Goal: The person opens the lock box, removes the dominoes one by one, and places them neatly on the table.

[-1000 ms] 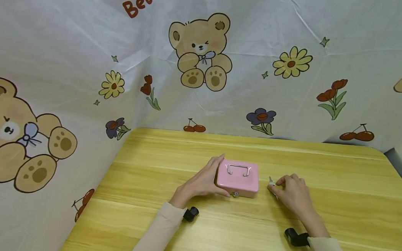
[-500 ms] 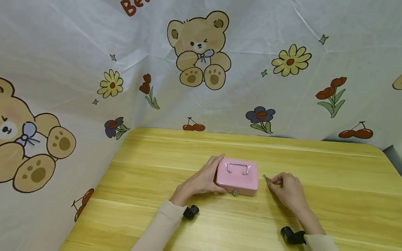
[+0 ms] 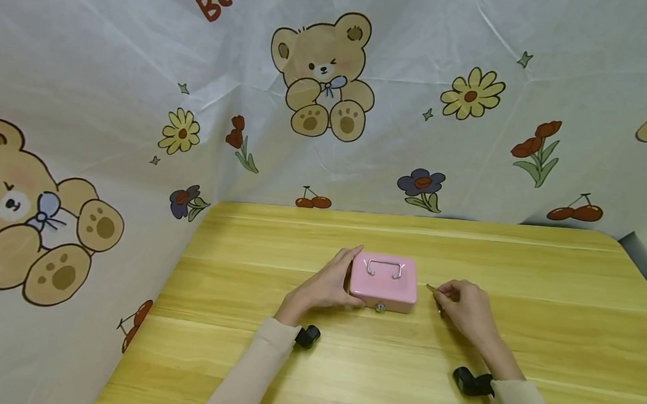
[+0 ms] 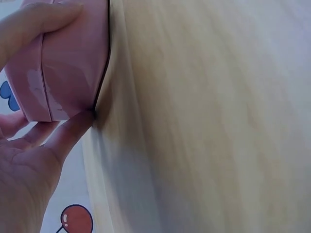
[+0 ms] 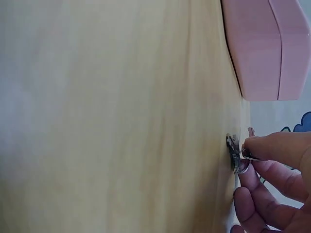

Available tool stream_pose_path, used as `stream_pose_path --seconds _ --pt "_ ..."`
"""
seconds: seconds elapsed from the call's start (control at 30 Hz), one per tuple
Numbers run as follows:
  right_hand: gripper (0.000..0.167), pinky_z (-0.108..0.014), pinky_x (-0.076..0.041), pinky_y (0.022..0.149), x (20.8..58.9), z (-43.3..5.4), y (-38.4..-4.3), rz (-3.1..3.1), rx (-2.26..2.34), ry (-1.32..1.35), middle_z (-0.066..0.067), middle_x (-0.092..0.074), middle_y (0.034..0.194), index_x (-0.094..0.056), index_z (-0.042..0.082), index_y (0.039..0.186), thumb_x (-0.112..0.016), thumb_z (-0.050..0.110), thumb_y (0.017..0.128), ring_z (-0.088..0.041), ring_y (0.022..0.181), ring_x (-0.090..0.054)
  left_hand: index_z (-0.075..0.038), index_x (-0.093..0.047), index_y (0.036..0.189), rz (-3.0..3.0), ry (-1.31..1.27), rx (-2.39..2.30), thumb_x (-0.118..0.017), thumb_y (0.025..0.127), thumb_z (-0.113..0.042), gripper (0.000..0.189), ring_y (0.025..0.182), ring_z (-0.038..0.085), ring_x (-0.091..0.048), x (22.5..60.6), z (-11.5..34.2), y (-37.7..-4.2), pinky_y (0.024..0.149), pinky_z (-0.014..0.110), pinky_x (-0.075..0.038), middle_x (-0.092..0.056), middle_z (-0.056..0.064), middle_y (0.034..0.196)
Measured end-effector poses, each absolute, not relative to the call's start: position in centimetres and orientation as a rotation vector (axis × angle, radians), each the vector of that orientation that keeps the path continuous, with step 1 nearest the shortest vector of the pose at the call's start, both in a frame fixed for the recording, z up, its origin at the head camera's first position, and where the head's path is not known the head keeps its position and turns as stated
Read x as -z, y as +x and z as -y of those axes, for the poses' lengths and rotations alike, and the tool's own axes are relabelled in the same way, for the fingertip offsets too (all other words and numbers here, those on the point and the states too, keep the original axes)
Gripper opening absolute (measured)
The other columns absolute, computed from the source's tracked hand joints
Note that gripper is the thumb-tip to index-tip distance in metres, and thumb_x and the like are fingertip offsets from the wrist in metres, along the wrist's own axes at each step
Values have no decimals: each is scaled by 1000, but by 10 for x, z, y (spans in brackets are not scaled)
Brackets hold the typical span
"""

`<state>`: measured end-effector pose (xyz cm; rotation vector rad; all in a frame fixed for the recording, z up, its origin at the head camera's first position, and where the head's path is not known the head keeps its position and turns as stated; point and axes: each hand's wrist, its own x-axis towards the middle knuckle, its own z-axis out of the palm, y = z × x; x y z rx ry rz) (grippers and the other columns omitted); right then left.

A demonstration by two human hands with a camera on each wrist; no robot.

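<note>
A pink cash box (image 3: 383,291) with a wire handle (image 3: 384,266) on its lid sits closed on the table, its round lock (image 3: 380,307) facing me. My left hand (image 3: 324,285) grips the box's left end, thumb along the front and fingers at the back corner. To the right of the box, my right hand (image 3: 468,308) pinches a small key (image 3: 431,287) between thumb and fingertips; its tip points left toward the box, apart from it. In the right wrist view a metal ring (image 5: 243,169) and a second key (image 5: 232,148) hang below the pinch.
The wood-grain table (image 3: 379,378) runs back to a white cloth (image 3: 394,132) printed with bears, flowers and cherries, which also covers the left side. Black cameras (image 3: 308,337) are strapped at both wrists.
The key in my right hand has swung from pointing away from me to pointing left, while the hand has shifted only slightly. My left hand keeps its hold on the box.
</note>
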<state>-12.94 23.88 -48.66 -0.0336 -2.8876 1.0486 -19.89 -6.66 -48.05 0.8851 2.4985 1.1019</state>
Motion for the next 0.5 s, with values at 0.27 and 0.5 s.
stream_pose_path --seconds 0.27,0.5 --pt "10 -27 -46 59 483 -236 -122 2855 -1108 -82 -5 -73 80 -73 1 97 -71 10 99 -19 71 -61 -5 -20 167 -2549 887 -1042 -97 76 -28 120 140 24 -47 479 66 -201 125 37 -37 -44 12 156" --pt "8 -26 -44 63 473 -223 -104 2757 -1215 -130 -6 -73 83 -71 2 101 -68 9 102 -19 77 -62 -6 -16 168 -2573 873 -980 -95 78 -35 123 137 23 -48 473 64 -202 124 35 -37 -45 14 154"
